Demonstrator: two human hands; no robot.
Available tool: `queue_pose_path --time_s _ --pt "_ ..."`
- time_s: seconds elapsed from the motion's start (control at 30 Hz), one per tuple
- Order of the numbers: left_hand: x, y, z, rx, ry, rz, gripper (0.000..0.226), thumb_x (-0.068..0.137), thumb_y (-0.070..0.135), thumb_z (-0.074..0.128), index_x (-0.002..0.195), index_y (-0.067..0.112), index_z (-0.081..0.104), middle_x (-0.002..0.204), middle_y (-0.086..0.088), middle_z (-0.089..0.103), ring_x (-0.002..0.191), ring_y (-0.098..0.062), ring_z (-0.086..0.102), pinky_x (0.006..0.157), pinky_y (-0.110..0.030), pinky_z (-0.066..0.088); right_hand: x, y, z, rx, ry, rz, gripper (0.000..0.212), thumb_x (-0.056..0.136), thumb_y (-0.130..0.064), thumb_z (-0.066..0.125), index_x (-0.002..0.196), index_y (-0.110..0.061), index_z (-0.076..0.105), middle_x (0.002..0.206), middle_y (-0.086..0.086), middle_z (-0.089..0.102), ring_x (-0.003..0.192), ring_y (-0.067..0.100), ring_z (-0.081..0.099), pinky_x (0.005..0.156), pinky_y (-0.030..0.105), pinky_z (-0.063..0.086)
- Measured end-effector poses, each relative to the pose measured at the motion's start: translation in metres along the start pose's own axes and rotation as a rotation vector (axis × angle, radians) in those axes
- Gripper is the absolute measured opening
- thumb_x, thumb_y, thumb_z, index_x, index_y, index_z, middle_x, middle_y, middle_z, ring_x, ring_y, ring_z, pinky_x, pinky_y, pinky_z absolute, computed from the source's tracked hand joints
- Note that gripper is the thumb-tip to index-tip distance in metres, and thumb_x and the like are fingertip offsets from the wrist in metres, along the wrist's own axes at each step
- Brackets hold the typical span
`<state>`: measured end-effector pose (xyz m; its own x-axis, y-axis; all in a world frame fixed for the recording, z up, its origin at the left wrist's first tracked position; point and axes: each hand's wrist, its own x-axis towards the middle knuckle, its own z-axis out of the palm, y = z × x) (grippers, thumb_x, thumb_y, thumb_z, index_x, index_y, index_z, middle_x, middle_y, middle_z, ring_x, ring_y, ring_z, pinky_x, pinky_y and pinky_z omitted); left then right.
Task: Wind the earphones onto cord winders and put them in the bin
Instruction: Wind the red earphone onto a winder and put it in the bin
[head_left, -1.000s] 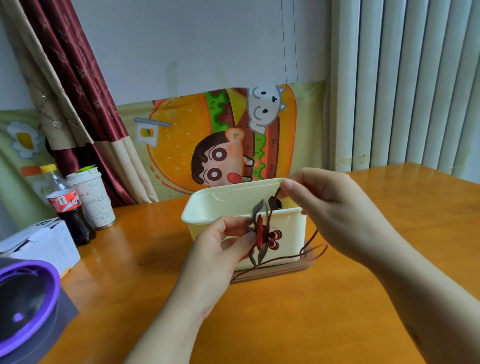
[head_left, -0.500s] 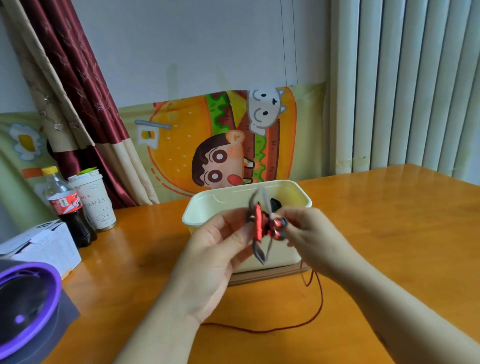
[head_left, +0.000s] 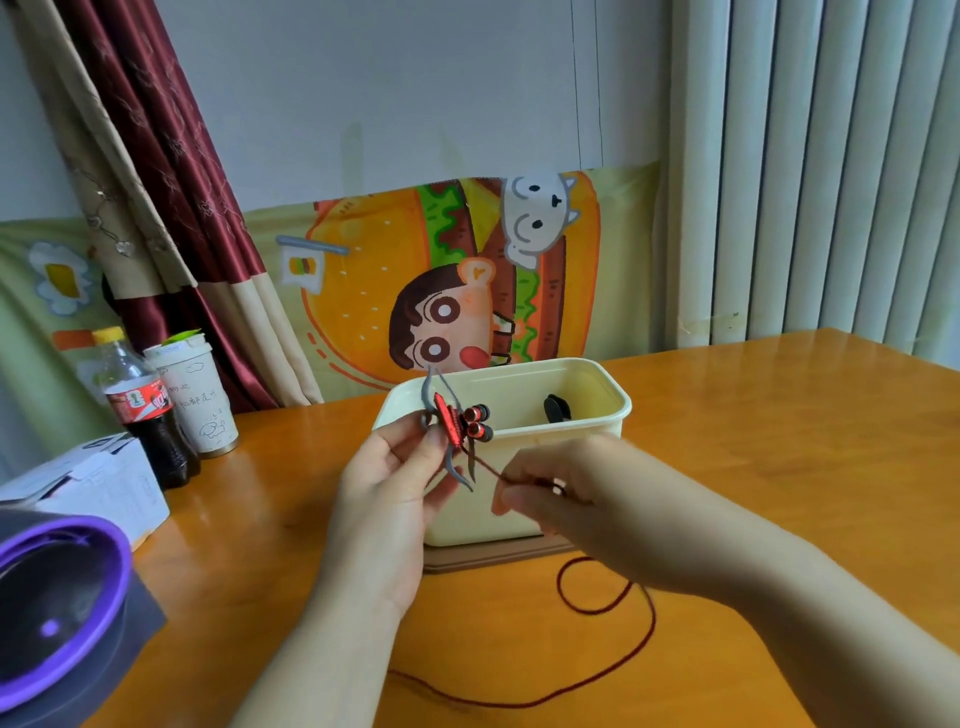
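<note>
My left hand (head_left: 387, 486) pinches a grey cord winder (head_left: 451, 431) in front of the cream bin (head_left: 587, 423). Red cord is wrapped round the winder's middle, and two red earbuds (head_left: 478, 422) stick out beside it. My right hand (head_left: 566, 499) pinches the dark red cord (head_left: 613, 608) just below and right of the winder. The loose cord trails down in loops over the wooden table (head_left: 779, 441). A black item (head_left: 557, 408) lies inside the bin.
A cola bottle (head_left: 140, 410) and a paper cup (head_left: 200, 395) stand at the back left beside a white box (head_left: 98, 483). A purple-rimmed device (head_left: 57, 608) sits at the near left. A curtain and a cartoon cloth hang behind the table.
My right hand has dropped from above the winder to below it, drawing the cord down round it. More of the loose cord now lies on the table. The winder has stayed in my left hand.
</note>
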<state>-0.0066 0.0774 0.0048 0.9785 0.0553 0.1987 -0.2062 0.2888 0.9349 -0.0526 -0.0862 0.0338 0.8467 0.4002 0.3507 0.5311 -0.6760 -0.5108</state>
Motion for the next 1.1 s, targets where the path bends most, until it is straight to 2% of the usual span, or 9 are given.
queue_pose_path --time_s 0.17,0.23,0.3,0.43,0.53,0.67,0.83,0.97,1.1 --pt "-0.003 0.0 0.001 0.354 -0.132 0.133 0.016 0.092 0.014 0.062 0.104 0.023 0.067 0.098 0.007 0.074 0.096 -0.013 0.07 0.086 -0.035 0.056 0.002 0.005 -0.02 0.421 0.163 0.133 0.028 0.095 -0.032 0.047 0.082 -0.016 0.067 0.054 -0.011 0.049 0.051 0.001 0.046 0.06 0.019 0.046" --pt "-0.006 0.001 0.004 0.469 -0.188 0.17 0.015 0.091 0.017 0.065 0.104 0.024 0.067 0.096 0.011 0.073 0.095 -0.013 0.071 0.092 -0.04 0.055 0.003 0.009 -0.023 0.631 0.137 0.187 0.032 0.094 -0.035 0.048 0.075 -0.014 0.062 0.051 -0.009 0.039 0.046 0.005 0.039 0.064 0.026 0.047" --pt "-0.008 0.001 0.005 0.562 -0.251 0.196 0.014 0.09 0.018 0.065 0.102 0.026 0.066 0.095 0.017 0.072 0.091 -0.009 0.071 0.09 -0.035 0.054 0.003 0.013 -0.022 0.769 0.093 0.201 0.036 0.088 -0.045 0.049 0.066 -0.018 0.058 0.052 -0.006 0.03 0.046 0.008 0.031 0.062 0.026 0.045" --pt "-0.013 0.005 0.004 0.7 -0.363 0.192 0.017 0.092 0.016 0.064 0.099 0.031 0.063 0.093 0.021 0.071 0.088 0.0 0.069 0.077 -0.015 0.05 0.003 0.022 -0.025 0.881 0.074 0.226 0.035 0.084 -0.042 0.054 0.07 -0.01 0.055 0.054 -0.006 0.026 0.047 0.009 0.024 0.056 0.024 0.039" --pt "-0.015 0.01 0.004 0.68 -0.449 0.151 0.018 0.091 0.012 0.064 0.098 0.029 0.063 0.094 0.016 0.073 0.089 -0.004 0.07 0.08 -0.019 0.052 0.004 0.032 -0.03 0.875 0.175 0.243 0.031 0.091 -0.034 0.051 0.065 -0.017 0.049 0.053 -0.006 0.028 0.046 0.01 0.024 0.056 0.026 0.035" --pt "-0.018 0.016 0.005 0.535 -0.563 0.092 0.015 0.085 0.014 0.066 0.098 0.022 0.066 0.093 0.009 0.074 0.09 -0.013 0.072 0.08 -0.026 0.056 0.007 0.042 -0.023 0.78 0.304 0.28 0.029 0.091 -0.034 0.052 0.07 -0.014 0.053 0.049 -0.007 0.034 0.046 0.008 0.03 0.057 0.027 0.037" --pt "-0.016 0.018 0.004 0.123 -0.594 -0.023 0.026 0.068 0.026 0.083 0.092 0.02 0.076 0.093 0.0 0.073 0.084 -0.016 0.07 0.079 -0.031 0.056 0.011 0.046 -0.002 0.621 0.258 0.247 0.044 0.071 -0.052 0.052 0.079 -0.009 0.06 0.048 -0.012 0.044 0.045 0.001 0.04 0.053 0.019 0.039" --pt "-0.008 0.02 0.002 -0.346 -0.467 -0.078 0.041 0.057 0.017 0.091 0.096 0.014 0.078 0.11 -0.012 0.073 0.101 -0.023 0.071 0.085 -0.032 0.058 0.011 0.043 0.018 0.598 0.115 0.151 0.039 0.077 -0.054 0.051 0.073 -0.017 0.061 0.052 -0.012 0.045 0.052 0.002 0.043 0.058 0.02 0.043" --pt "0.001 0.022 0.003 -0.541 -0.168 -0.062 0.033 0.075 0.012 0.06 0.105 0.009 0.072 0.108 -0.014 0.072 0.095 -0.021 0.072 0.086 -0.034 0.057 0.011 0.045 0.022 0.528 -0.002 0.106 0.037 0.083 -0.053 0.049 0.072 -0.019 0.063 0.057 -0.012 0.045 0.057 0.002 0.045 0.062 0.02 0.046"
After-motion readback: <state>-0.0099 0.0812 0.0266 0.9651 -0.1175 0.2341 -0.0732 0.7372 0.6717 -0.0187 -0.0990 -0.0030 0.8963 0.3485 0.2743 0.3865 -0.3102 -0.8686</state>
